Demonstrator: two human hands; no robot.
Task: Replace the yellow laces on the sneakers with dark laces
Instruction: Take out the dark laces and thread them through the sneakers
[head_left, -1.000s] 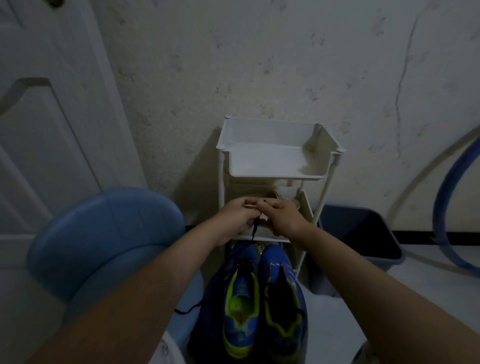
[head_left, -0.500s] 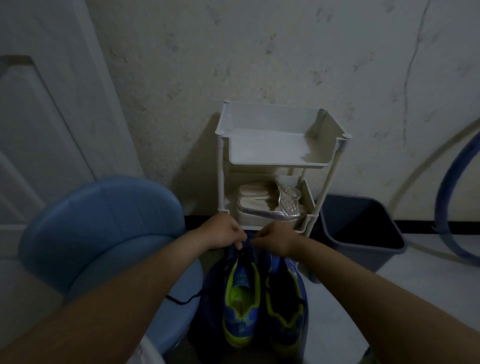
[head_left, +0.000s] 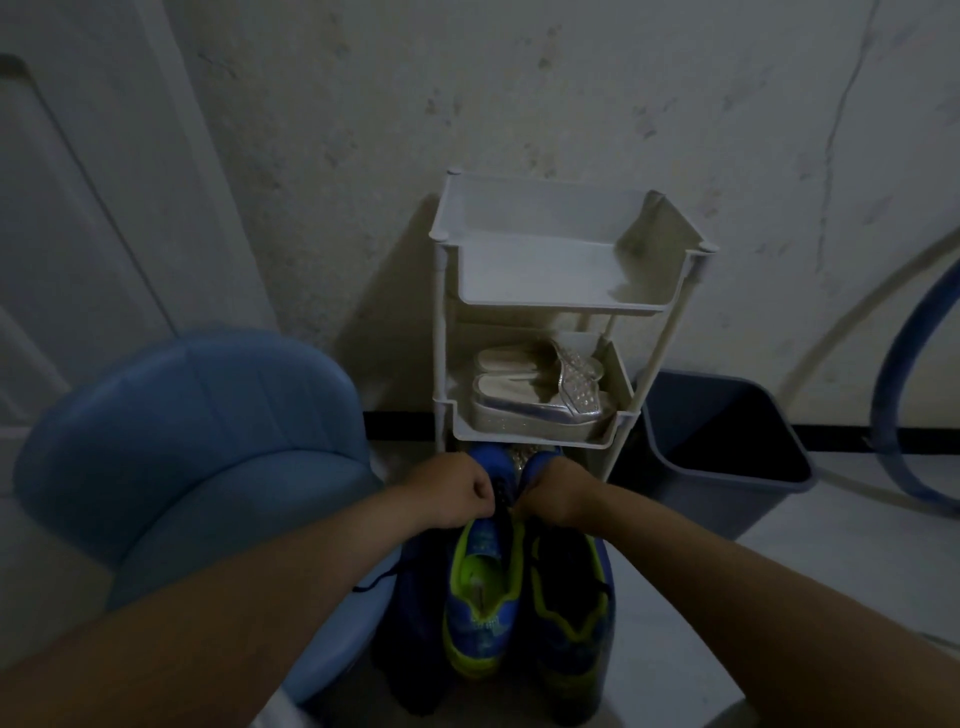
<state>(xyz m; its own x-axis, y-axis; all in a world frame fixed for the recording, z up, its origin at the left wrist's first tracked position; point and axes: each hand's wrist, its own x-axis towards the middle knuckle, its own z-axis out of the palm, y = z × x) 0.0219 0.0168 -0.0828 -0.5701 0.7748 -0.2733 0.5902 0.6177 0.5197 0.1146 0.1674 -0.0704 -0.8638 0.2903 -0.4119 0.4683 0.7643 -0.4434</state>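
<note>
Well, over at nine o'clock stands the blue chair (head_left: 197, 441), its seat edge just beside the shoes, with a thin dark tail (head_left: 375, 578) of cord lying over that edge. Next comes the left hand (head_left: 457, 491), curled into a fist at about eleven o'clock of the sneakers (head_left: 483, 623), its fingertips seemingly pinching one end of the dark lace (head_left: 501, 496). That lace runs short and taut between the two fists, right above the upper eyelets of the left-side shoe. The pair itself sits on the floor at six o'clock, toes toward the wall, side by side and touching; I can make out no yellow lace in this dim light. The right hand (head_left: 558, 493) mirrors the other, curled and pinching the far end, at one o'clock of the pair. To my mind they are snugging the lace through its eyelets, and it wants an even pull on both ends so the lengths match and the tongue lies flat. Beyond, at twelve o'clock, the white rack (head_left: 545, 270) holds silver sandals (head_left: 540, 400); a dark bin (head_left: 737, 506) sits at two o'clock.
</note>
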